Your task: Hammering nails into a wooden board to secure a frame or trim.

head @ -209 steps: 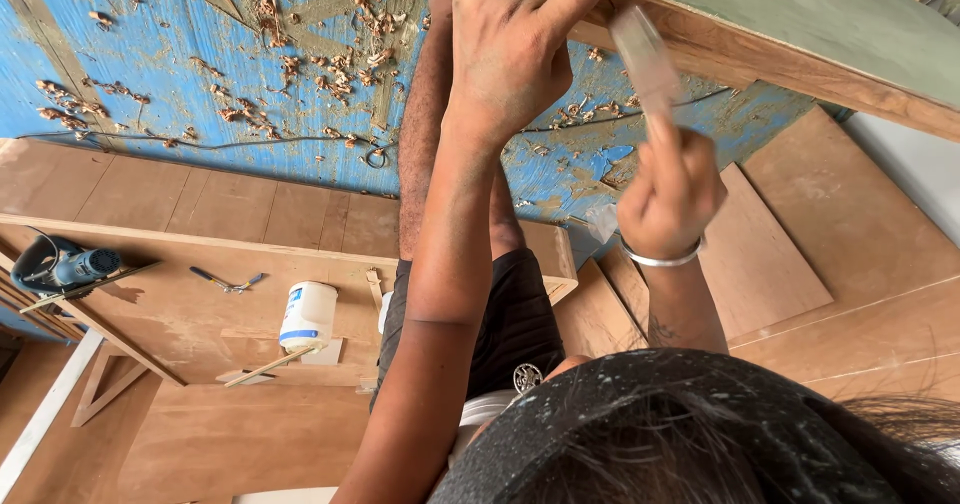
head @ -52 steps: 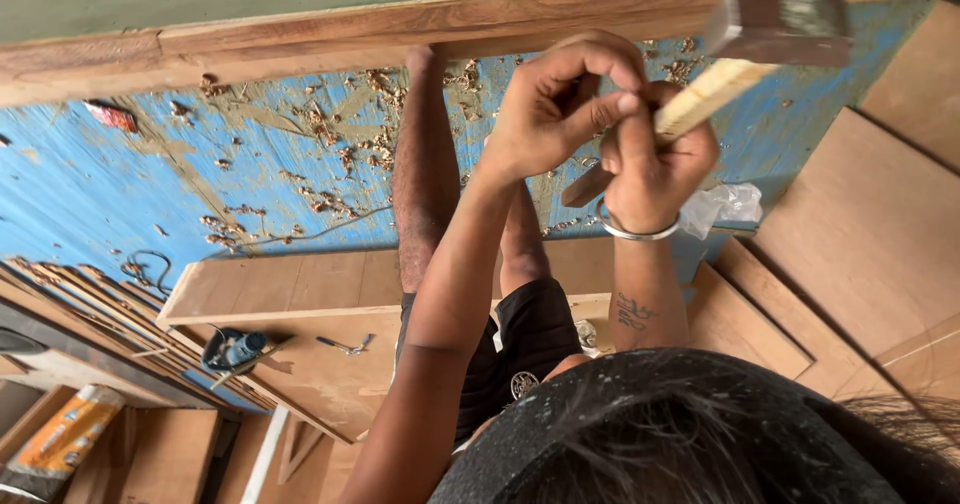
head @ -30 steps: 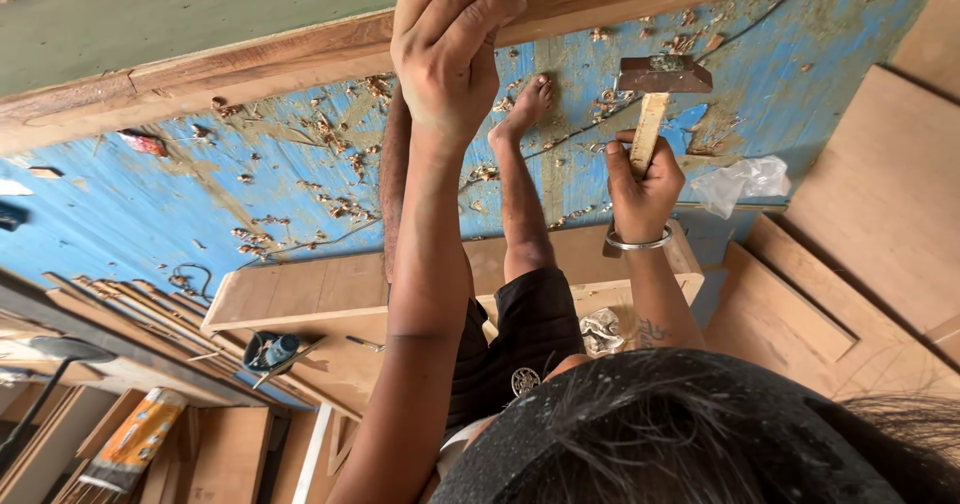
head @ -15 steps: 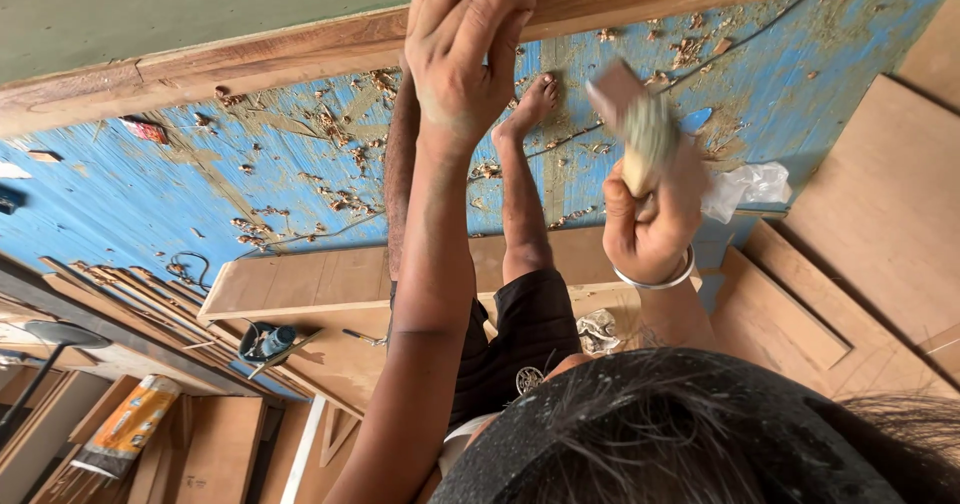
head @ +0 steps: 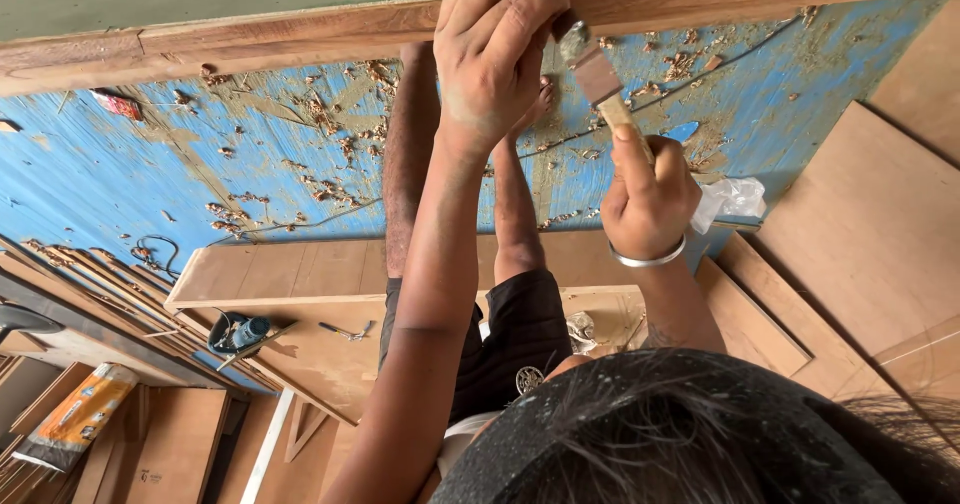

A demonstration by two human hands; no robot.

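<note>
We see bright, even daylight with soft shadows and no glare. Only the hammer (head: 597, 76) at one o'clock is motion-blurred; straight edges bow slightly.

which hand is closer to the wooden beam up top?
Left. The left hand grips the wooden beam directly, fingers over its edge. The right hand is below it, apart, holding a hammer.

**Workshop floor under you**

Below you lies a blue floor (head: 150, 174) strewn with wood shavings (head: 330, 124). Plywood sheets (head: 870, 234) stack at its right edge, timber strips (head: 110, 294) at its left. Daylight falls evenly.
</note>
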